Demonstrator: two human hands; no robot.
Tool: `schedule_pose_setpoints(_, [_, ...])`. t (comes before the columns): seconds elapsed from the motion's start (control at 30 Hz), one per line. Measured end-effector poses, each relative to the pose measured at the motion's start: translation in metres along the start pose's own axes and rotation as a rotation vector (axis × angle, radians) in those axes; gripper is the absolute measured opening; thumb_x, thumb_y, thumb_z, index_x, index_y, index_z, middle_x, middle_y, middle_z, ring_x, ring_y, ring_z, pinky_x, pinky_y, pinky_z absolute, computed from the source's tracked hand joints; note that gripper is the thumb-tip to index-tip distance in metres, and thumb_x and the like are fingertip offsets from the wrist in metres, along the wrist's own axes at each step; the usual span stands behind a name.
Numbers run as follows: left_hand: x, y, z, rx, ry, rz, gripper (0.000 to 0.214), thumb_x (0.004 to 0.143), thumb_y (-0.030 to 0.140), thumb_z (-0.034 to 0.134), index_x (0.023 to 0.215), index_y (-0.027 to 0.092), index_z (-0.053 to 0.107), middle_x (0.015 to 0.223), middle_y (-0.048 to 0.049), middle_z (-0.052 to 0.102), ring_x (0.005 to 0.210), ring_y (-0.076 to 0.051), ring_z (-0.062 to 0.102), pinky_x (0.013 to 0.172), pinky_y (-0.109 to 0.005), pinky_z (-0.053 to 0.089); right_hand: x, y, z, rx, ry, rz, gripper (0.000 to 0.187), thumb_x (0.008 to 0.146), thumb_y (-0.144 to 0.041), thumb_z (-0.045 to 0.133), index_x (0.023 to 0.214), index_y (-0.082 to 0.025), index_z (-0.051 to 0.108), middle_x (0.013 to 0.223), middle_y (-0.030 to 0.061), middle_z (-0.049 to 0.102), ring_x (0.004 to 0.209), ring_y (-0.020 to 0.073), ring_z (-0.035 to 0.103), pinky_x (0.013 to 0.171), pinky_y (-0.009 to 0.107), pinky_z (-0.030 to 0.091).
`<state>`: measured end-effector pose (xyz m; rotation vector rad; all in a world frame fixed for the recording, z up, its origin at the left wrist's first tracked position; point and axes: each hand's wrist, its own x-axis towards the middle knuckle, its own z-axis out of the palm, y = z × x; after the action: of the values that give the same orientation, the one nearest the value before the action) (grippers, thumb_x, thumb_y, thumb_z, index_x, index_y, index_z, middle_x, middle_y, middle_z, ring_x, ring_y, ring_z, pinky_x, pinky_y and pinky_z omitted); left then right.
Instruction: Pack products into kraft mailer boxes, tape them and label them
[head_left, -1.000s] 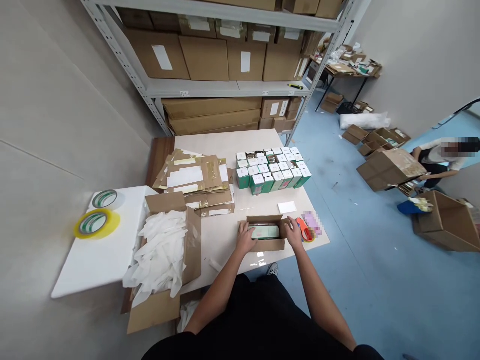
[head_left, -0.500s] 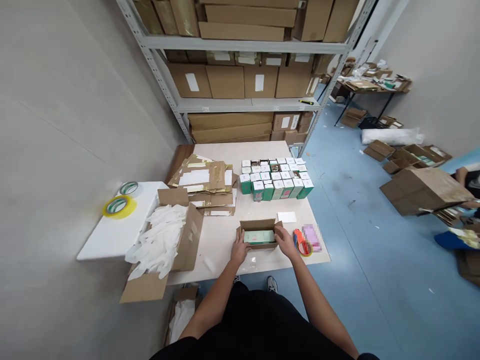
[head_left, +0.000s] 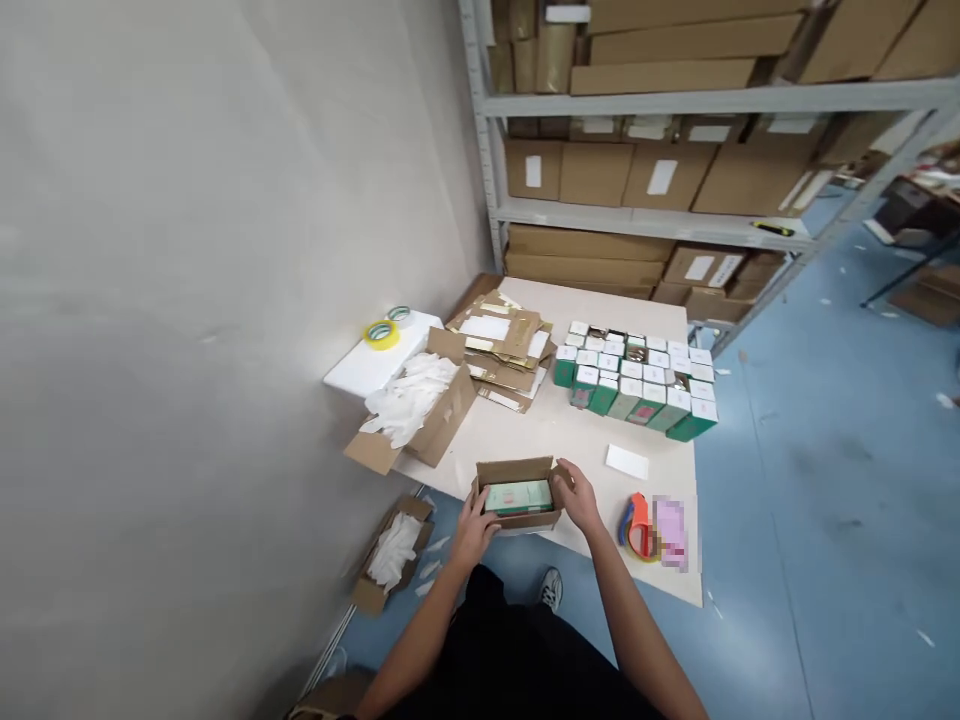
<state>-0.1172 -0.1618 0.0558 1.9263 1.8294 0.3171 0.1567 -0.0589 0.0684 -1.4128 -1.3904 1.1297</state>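
Note:
A small open cardboard box (head_left: 517,518) sits at the near edge of the pale table (head_left: 570,440), with a green product box (head_left: 519,496) lying inside it. My left hand (head_left: 474,528) grips the box's left end, fingers curled on it. On the right end my right hand (head_left: 576,492) holds the flap and wall. Beyond, several green boxes with white tops (head_left: 637,385) stand in rows.
An orange tape dispenser (head_left: 636,525) and a white card (head_left: 627,461) lie to the right. A carton of white packing bags (head_left: 412,405), flattened cardboard (head_left: 504,350) and tape rolls (head_left: 381,333) are to the left. A carton of bags (head_left: 391,552) sits on the floor. Shelving with cartons (head_left: 645,180) stands behind.
The view has swung left and pulled back, so the wall fills the left side. Both hands remain on the small cardboard box, which stays at the table's near edge.

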Motion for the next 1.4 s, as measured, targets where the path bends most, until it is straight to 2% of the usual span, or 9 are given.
schedule_pose_setpoints(0.27, [-0.046, -0.028, -0.030, -0.002, 0.181, -0.175, 0.018, 0.095, 0.029, 0.061, 0.092, 0.023, 0.077, 0.169, -0.0023, 0.034, 0.156, -0.041, 0.023, 0.121, -0.061, 0.036, 0.018, -0.061, 0.072, 0.063, -0.237, -0.144, 0.045, 0.087, -0.042, 0.062, 0.129, -0.028, 0.072, 0.143, 0.0070, 0.065, 0.139, 0.0310, 0.054, 0.117, 0.051, 0.043])
schedule_pose_setpoints(0.5, [-0.071, -0.062, -0.054, -0.044, 0.248, -0.258, 0.019, 0.096, 0.029, 0.060, 0.092, 0.024, 0.078, 0.168, -0.0013, 0.036, 0.157, -0.042, 0.021, 0.119, -0.062, 0.037, 0.028, -0.106, 0.161, -0.030, -0.395, -0.258, 0.044, 0.088, -0.036, 0.061, 0.131, -0.028, 0.071, 0.148, 0.0072, 0.060, 0.139, 0.0304, 0.052, 0.115, 0.049, 0.044])
schedule_pose_setpoints(0.63, [-0.083, -0.085, -0.063, -0.048, 0.267, -0.235, 0.019, 0.096, 0.029, 0.060, 0.093, 0.024, 0.078, 0.169, -0.0010, 0.034, 0.157, -0.042, 0.019, 0.119, -0.064, 0.037, 0.042, -0.123, 0.217, -0.092, -0.409, -0.358, 0.045, 0.088, -0.034, 0.062, 0.132, -0.029, 0.070, 0.149, 0.0062, 0.059, 0.139, 0.0287, 0.053, 0.119, 0.047, 0.040])
schedule_pose_setpoints(0.8, [-0.082, -0.112, -0.068, -0.050, 0.319, -0.143, 0.020, 0.098, 0.027, 0.057, 0.094, 0.023, 0.077, 0.167, -0.0029, 0.036, 0.156, -0.044, 0.020, 0.113, -0.067, 0.042, 0.080, -0.148, 0.283, -0.428, -0.321, -0.517, 0.044, 0.092, -0.028, 0.057, 0.134, -0.022, 0.067, 0.152, 0.0108, 0.055, 0.140, 0.0278, 0.051, 0.116, 0.044, 0.044])
schedule_pose_setpoints(0.93, [-0.074, -0.131, -0.075, -0.047, 0.292, -0.097, 0.018, 0.098, 0.025, 0.059, 0.092, 0.024, 0.076, 0.167, -0.0026, 0.038, 0.156, -0.043, 0.021, 0.112, -0.065, 0.043, 0.113, -0.168, 0.323, -0.819, -0.339, -0.531, 0.049, 0.092, -0.025, 0.062, 0.141, -0.023, 0.062, 0.161, 0.0122, 0.044, 0.136, 0.0308, 0.051, 0.106, 0.042, 0.048])
schedule_pose_setpoints(1.07, [-0.069, -0.145, -0.084, -0.068, 0.267, -0.039, 0.016, 0.097, 0.026, 0.061, 0.096, 0.025, 0.077, 0.167, -0.0015, 0.036, 0.156, -0.042, 0.020, 0.114, -0.064, 0.040, 0.136, -0.180, 0.351, -1.077, -0.439, -0.513, 0.052, 0.092, -0.027, 0.067, 0.143, -0.024, 0.061, 0.156, 0.0134, 0.049, 0.131, 0.0320, 0.052, 0.106, 0.042, 0.044])
schedule_pose_setpoints(1.2, [-0.067, -0.152, -0.090, -0.093, 0.225, -0.003, 0.014, 0.096, 0.025, 0.063, 0.096, 0.025, 0.077, 0.167, -0.0010, 0.037, 0.156, -0.042, 0.019, 0.114, -0.064, 0.040, 0.143, -0.185, 0.367, -1.199, -0.509, -0.526, 0.034, 0.096, -0.023, 0.060, 0.127, -0.023, 0.072, 0.135, 0.0122, 0.066, 0.120, 0.0279, 0.056, 0.098, 0.037, 0.044])
schedule_pose_setpoints(1.3, [-0.066, -0.154, -0.092, -0.113, 0.206, 0.016, 0.013, 0.094, 0.025, 0.064, 0.094, 0.026, 0.077, 0.167, 0.0003, 0.037, 0.156, -0.041, 0.020, 0.114, -0.063, 0.038, 0.143, -0.186, 0.372, -1.205, -0.493, -0.587, 0.028, 0.100, -0.019, 0.052, 0.108, -0.018, 0.079, 0.116, 0.0124, 0.074, 0.110, 0.0250, 0.060, 0.092, 0.032, 0.044])
schedule_pose_setpoints(1.4, [-0.066, -0.154, -0.091, -0.125, 0.200, 0.017, 0.013, 0.094, 0.025, 0.065, 0.094, 0.026, 0.078, 0.167, 0.0013, 0.038, 0.155, -0.041, 0.021, 0.115, -0.063, 0.038, 0.143, -0.187, 0.370, -1.126, -0.400, -0.657, 0.027, 0.100, -0.019, 0.053, 0.106, -0.019, 0.079, 0.117, 0.0106, 0.075, 0.106, 0.0231, 0.062, 0.090, 0.029, 0.045])
